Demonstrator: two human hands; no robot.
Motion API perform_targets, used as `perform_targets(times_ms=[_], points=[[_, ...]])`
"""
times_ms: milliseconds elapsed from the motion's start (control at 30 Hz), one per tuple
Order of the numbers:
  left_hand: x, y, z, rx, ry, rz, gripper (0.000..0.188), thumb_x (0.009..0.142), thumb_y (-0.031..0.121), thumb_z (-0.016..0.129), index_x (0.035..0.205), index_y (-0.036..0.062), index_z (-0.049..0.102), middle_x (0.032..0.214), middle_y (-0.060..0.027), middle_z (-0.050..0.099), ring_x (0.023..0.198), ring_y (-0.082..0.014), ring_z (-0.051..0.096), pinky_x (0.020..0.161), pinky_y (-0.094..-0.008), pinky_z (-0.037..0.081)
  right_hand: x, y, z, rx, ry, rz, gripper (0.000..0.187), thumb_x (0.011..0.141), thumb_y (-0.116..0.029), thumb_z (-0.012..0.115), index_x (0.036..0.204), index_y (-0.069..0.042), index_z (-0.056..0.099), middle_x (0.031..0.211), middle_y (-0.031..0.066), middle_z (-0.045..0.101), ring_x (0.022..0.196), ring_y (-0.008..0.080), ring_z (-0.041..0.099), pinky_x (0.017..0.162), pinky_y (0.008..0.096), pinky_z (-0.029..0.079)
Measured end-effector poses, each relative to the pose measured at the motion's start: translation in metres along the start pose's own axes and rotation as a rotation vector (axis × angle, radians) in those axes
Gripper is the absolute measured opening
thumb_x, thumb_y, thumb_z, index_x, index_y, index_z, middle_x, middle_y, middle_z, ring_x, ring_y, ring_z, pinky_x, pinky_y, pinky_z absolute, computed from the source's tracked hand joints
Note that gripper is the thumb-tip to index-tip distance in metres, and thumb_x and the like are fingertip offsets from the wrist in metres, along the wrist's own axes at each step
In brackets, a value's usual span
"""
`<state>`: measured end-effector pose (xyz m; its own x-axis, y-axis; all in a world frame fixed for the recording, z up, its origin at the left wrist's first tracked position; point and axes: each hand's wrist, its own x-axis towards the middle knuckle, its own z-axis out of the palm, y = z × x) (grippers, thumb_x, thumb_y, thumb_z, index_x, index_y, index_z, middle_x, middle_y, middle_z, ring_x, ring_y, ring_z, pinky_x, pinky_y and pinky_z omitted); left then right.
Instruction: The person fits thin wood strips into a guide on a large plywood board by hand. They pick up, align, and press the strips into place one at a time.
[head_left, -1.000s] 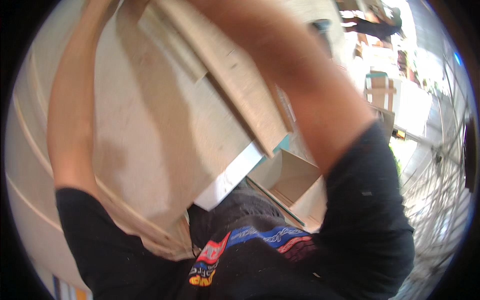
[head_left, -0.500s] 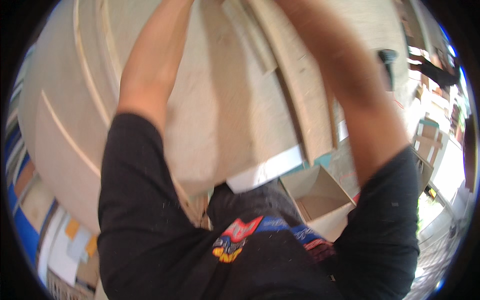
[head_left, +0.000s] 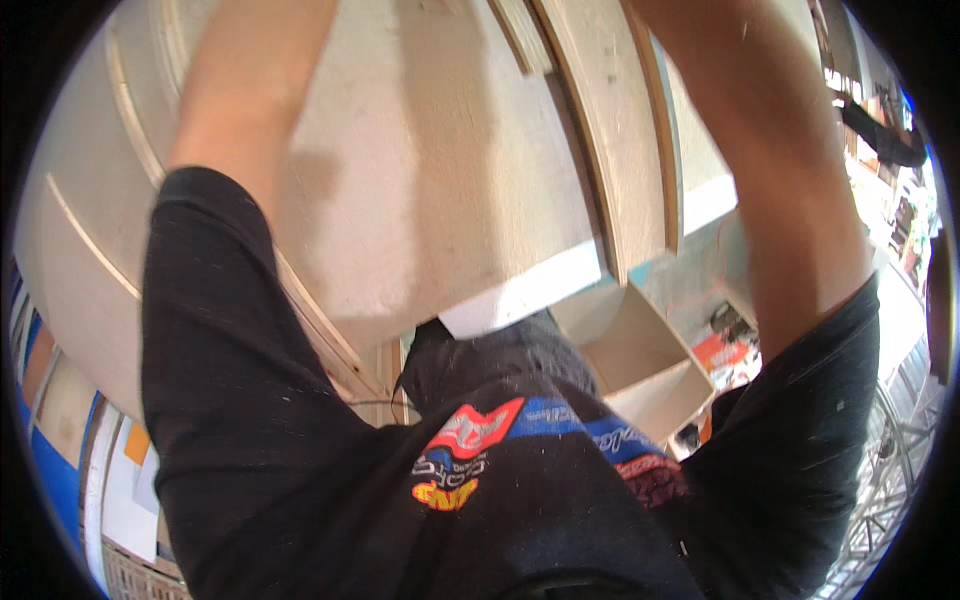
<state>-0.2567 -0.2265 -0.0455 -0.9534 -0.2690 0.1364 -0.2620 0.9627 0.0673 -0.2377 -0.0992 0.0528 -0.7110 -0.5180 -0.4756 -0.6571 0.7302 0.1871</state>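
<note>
Both my arms reach forward past the upper edge, so neither hand is in the picture and what they hold cannot be seen. My left forearm [head_left: 255, 90] passes over a large pale wooden panel [head_left: 370, 240], and my right forearm [head_left: 770, 120] crosses beyond its right side. Between the arms, a long wooden board [head_left: 600, 110] lies on the panel with a shorter wood strip [head_left: 522, 38] beside it. A white piece [head_left: 525, 295] shows at the panel's near edge.
Close to my body on the right stands an open wooden box [head_left: 640, 350] with a divider. More curved-looking panels [head_left: 75, 240] and blue sheets [head_left: 50, 465] are on the left. Another person's dark sleeve [head_left: 880, 135] shows at the far right.
My view has shifted; my left arm appears further left and my right arm further right. Both hands stay outside the picture. More of the box and the clutter beside it now shows.
</note>
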Motion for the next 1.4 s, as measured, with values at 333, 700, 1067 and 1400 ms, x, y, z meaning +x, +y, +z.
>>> perform_targets(times_ms=[333,700,1067,1400], points=[[-0.015,0.002,-0.066,-0.003,-0.089,0.01,0.038,0.098,0.027,0.048,0.127,0.0113,0.067,0.143,-0.0134,0.054,0.137,-0.0324,0.047,0.112,-0.0665,0.029,0.008,0.005,-0.026,-0.03,-0.051,0.021,0.08,0.087,-0.039,0.073,0.154,-0.016,0.036,0.162,0.0109,0.03,0.15,0.0355,0.024,0.117,0.0607,0.024],[0.017,-0.003,-0.035,0.124,-0.166,-0.026,0.036,0.095,0.027,0.051,0.121,0.0128,0.071,0.137,-0.0117,0.061,0.135,-0.0329,0.051,0.113,-0.0695,0.025,0.004,-0.004,-0.039,-0.127,-0.025,-0.117,0.058,0.081,-0.043,0.078,0.134,-0.023,0.064,0.156,-0.0004,0.04,0.147,0.0316,0.03,0.111,0.0638,0.03],[0.027,-0.006,-0.015,0.062,-0.03,-0.091,0.047,0.099,0.034,0.046,0.135,0.0099,0.062,0.146,-0.0117,0.055,0.14,-0.0319,0.046,0.117,-0.0683,0.018,0.023,-0.008,-0.034,-0.105,0.047,-0.082,0.049,0.084,-0.039,0.075,0.129,-0.025,0.066,0.15,-0.0009,0.048,0.142,0.0272,0.039,0.11,0.0555,0.035],[0.036,-0.005,-0.008,0.132,-0.002,-0.097,0.053,0.099,0.033,0.046,0.143,0.0048,0.053,0.151,-0.0151,0.049,0.144,-0.0322,0.04,0.118,-0.0664,0.017,0.05,-0.004,-0.021,-0.155,0.054,-0.075,0.053,0.092,-0.032,0.062,0.144,-0.025,0.052,0.156,-0.0007,0.04,0.147,0.0271,0.033,0.114,0.0607,0.028]])
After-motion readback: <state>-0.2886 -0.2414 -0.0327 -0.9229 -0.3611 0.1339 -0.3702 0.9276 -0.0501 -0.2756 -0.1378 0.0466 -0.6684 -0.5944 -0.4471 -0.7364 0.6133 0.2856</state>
